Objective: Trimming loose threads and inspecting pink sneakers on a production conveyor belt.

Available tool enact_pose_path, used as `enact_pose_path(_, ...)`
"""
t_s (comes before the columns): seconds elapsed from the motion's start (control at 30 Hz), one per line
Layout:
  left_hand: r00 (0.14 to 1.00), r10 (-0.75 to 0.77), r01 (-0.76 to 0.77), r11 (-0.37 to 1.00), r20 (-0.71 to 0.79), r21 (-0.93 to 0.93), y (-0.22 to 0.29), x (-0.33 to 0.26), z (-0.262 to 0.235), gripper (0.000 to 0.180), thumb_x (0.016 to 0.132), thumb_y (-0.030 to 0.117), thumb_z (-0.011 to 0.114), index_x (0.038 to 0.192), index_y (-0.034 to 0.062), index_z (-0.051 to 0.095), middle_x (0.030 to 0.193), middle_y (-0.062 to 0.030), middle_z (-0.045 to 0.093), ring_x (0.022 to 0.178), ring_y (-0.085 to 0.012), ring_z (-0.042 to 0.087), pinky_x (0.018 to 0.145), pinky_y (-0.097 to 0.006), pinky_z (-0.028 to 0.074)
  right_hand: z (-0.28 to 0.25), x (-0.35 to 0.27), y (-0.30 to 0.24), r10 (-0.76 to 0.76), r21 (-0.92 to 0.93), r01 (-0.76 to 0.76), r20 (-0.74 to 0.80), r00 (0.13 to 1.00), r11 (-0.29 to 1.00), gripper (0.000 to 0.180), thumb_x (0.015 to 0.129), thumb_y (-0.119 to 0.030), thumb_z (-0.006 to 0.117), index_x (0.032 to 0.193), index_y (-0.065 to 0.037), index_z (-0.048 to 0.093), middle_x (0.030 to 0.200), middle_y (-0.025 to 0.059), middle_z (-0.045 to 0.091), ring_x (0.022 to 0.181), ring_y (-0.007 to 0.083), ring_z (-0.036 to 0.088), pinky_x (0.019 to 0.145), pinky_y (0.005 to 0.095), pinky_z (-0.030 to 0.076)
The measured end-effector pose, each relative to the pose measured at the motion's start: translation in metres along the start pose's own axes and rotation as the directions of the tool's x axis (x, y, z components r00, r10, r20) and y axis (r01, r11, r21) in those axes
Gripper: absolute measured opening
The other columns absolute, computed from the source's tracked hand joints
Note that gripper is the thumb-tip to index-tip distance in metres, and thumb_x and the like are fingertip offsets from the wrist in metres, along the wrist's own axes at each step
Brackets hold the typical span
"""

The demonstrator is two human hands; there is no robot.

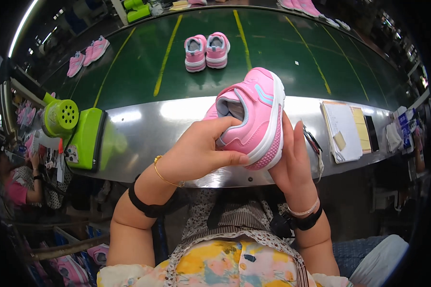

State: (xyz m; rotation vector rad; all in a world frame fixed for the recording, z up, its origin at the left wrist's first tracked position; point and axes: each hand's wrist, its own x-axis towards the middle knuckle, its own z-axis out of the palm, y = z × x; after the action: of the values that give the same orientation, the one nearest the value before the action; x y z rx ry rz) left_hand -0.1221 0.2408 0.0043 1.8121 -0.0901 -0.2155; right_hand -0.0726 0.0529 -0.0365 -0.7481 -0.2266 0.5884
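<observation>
A small pink shoe (pixel 255 115) with a white sole and a strap is held up in front of me, over the metal table edge (pixel 167 119). My left hand (pixel 201 150) grips its heel and opening, thumb under the sole. My right hand (pixel 292 160) supports the sole side from the right, fingers upright against it. A second pink shoe seems partly hidden behind the first; I cannot tell for sure.
A pair of pink shoes (pixel 207 50) stands on the green conveyor belt (pixel 273 52) beyond. More pink shoes (pixel 88 55) lie far left. A bright green machine (pixel 74 129) sits left. A notepad (pixel 342 129) and dark phone-like slab (pixel 371 133) lie right. A person (pixel 14 182) sits lower left.
</observation>
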Motion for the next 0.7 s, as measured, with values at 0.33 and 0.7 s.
enact_pose_path(0.33,0.708,-0.023,-0.095,0.987,-0.705,-0.127,-0.004,-0.093,-0.035,0.051,0.077,0.013,0.075,0.119,-0.0035,0.05,0.103,-0.0073,0.062,0.089,-0.011,0.06,0.077,-0.025,0.05,-0.071,-0.003,0.043,-0.166,-0.558,0.007,-0.234,0.958,0.83,0.058,0.099,-0.045,0.032,0.147,-0.016,0.016,0.134,0.0123,0.04,0.118,0.0219,0.041,0.1,0.0372,0.031)
enact_pose_path(0.7,0.387,0.306,0.063,0.933,-0.87,0.356,-0.018,-0.121,-0.025,0.053,0.073,0.021,0.077,0.111,-0.0072,0.052,0.088,-0.0178,0.062,0.077,-0.0215,0.063,0.066,-0.031,0.05,-0.101,-0.004,0.08,-0.396,-0.93,0.155,0.011,0.918,0.334,0.054,0.096,-0.021,0.043,0.144,-0.004,0.025,0.134,0.0208,0.041,0.112,0.0293,0.051,0.096,0.0379,0.039)
